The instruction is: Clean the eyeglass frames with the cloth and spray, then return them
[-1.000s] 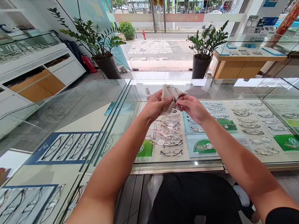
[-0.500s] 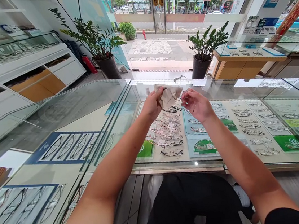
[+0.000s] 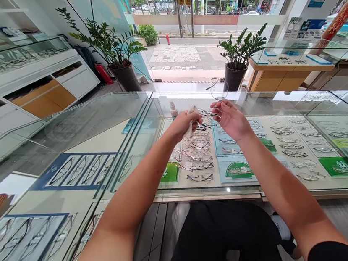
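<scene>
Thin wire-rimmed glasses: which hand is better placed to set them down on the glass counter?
Probably right. The right hand pinches the thin wire-rimmed glasses above the glass counter; the left hand is bunched around a beige cleaning cloth.

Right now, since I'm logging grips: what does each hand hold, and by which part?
Left hand bunches a cloth; right hand pinches thin-framed glasses beside a lens.

Open glass worktop [image 3: 75,125] runs to 9 o'clock of my left hand [image 3: 183,126]; a spray bottle [image 3: 173,110] stands at 11, a heap of spectacles [image 3: 196,155] just below at 6.
</scene>
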A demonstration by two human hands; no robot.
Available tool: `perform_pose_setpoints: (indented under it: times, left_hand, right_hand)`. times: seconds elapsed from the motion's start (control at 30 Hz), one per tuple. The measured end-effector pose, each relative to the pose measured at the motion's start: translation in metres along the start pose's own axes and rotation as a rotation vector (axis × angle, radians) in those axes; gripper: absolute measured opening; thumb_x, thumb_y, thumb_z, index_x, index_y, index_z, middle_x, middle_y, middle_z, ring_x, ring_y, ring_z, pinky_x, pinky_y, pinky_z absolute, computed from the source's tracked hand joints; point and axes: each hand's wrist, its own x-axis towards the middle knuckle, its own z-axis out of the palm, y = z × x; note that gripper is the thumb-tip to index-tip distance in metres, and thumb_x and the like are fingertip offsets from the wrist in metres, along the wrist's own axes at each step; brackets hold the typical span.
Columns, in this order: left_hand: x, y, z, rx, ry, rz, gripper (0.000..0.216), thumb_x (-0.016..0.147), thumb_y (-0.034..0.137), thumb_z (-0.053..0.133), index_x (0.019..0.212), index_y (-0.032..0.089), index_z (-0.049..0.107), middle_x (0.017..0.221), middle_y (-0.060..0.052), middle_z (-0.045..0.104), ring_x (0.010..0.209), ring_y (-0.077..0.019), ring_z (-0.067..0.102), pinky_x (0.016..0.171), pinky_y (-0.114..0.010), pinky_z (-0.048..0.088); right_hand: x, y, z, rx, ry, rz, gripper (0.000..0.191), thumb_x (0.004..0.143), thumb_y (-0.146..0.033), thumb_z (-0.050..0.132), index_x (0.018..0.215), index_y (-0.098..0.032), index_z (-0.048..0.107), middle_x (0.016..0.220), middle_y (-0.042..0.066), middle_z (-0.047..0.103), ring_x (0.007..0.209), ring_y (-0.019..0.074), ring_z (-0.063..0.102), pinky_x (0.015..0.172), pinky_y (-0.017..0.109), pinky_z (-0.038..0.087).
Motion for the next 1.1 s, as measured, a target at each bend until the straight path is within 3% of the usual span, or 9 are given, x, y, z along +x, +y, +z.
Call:
perform_pose_setpoints:
  times: [0.13, 0.27, 0.37, 0.5, 0.6, 0.83, 0.97, 1.1]
  left_hand:
    - [-0.002, 0.002, 0.001, 0.072, -0.023, 0.053, 0.027, 0.08, 0.039, 0.08, 0.089, 0.013, 0.08, 0.067, -0.008, 0.065, 0.06, -0.014, 0.051, 0.052, -0.028, 0.034]
    - [-0.003, 0.005, 0.003, 0.032, 0.013, 0.085, 0.029, 0.08, 0.037, 0.08, 0.093, 0.011, 0.079, 0.062, -0.004, 0.062, 0.058, -0.0133, 0.054, 0.054, -0.027, 0.037]
    - [-0.002, 0.004, 0.003, 0.01, 0.042, 0.089, 0.03, 0.08, 0.035, 0.079, 0.098, 0.011, 0.077, 0.068, -0.006, 0.069, 0.06, -0.0135, 0.059, 0.055, -0.027, 0.039]
    - [0.001, -0.001, 0.0, 0.045, 0.006, 0.025, 0.029, 0.089, 0.04, 0.076, 0.098, 0.014, 0.076, 0.097, -0.016, 0.084, 0.068, -0.0159, 0.068, 0.057, -0.028, 0.045]
    - [0.002, -0.003, -0.002, 0.079, -0.045, -0.029, 0.037, 0.096, 0.051, 0.074, 0.103, 0.015, 0.076, 0.121, -0.021, 0.084, 0.076, -0.0188, 0.074, 0.059, -0.029, 0.049]
    - [0.003, -0.006, -0.002, 0.064, -0.027, -0.03, 0.045, 0.097, 0.057, 0.073, 0.111, 0.014, 0.074, 0.137, -0.024, 0.079, 0.088, -0.023, 0.081, 0.061, -0.028, 0.049]
    - [0.001, -0.003, 0.0, 0.082, 0.046, 0.079, 0.05, 0.096, 0.059, 0.071, 0.116, 0.014, 0.074, 0.132, -0.022, 0.082, 0.084, -0.0216, 0.078, 0.063, -0.03, 0.05]
    - [-0.004, 0.001, 0.001, 0.157, 0.019, 0.18, 0.055, 0.095, 0.062, 0.067, 0.116, 0.013, 0.079, 0.092, -0.014, 0.084, 0.077, -0.0221, 0.075, 0.064, -0.031, 0.049]
  right_hand:
    - [0.0, 0.001, 0.001, -0.033, -0.008, 0.004, 0.032, 0.084, -0.059, 0.091, 0.094, -0.034, 0.074, 0.116, 0.001, 0.074, 0.101, 0.0206, 0.067, 0.082, 0.036, 0.053]
    - [0.0, 0.002, 0.002, -0.083, 0.017, 0.017, 0.034, 0.083, -0.061, 0.09, 0.095, -0.033, 0.073, 0.114, 0.003, 0.074, 0.104, 0.0232, 0.067, 0.08, 0.038, 0.053]
    - [0.0, 0.003, 0.001, -0.08, 0.028, 0.03, 0.035, 0.082, -0.06, 0.09, 0.094, -0.033, 0.073, 0.113, 0.003, 0.073, 0.104, 0.0232, 0.067, 0.08, 0.038, 0.053]
    - [0.0, 0.003, 0.001, -0.088, 0.012, 0.028, 0.037, 0.082, -0.063, 0.09, 0.094, -0.033, 0.072, 0.113, 0.003, 0.073, 0.104, 0.0231, 0.067, 0.082, 0.038, 0.053]
    - [0.0, 0.002, 0.002, -0.055, -0.008, 0.019, 0.035, 0.082, -0.061, 0.091, 0.094, -0.033, 0.074, 0.111, 0.002, 0.072, 0.101, 0.0212, 0.066, 0.083, 0.037, 0.053]
    - [-0.002, 0.0, 0.004, -0.082, 0.003, 0.014, 0.035, 0.083, -0.064, 0.089, 0.094, -0.034, 0.074, 0.111, 0.003, 0.072, 0.104, 0.0228, 0.066, 0.083, 0.039, 0.054]
    - [-0.001, 0.003, 0.002, -0.067, 0.058, 0.025, 0.032, 0.081, -0.059, 0.092, 0.095, -0.034, 0.077, 0.111, 0.002, 0.073, 0.105, 0.0223, 0.066, 0.081, 0.037, 0.053]
    - [0.001, 0.009, 0.0, -0.106, 0.098, 0.085, 0.031, 0.078, -0.058, 0.093, 0.092, -0.033, 0.081, 0.108, 0.002, 0.075, 0.105, 0.0225, 0.065, 0.079, 0.035, 0.05]
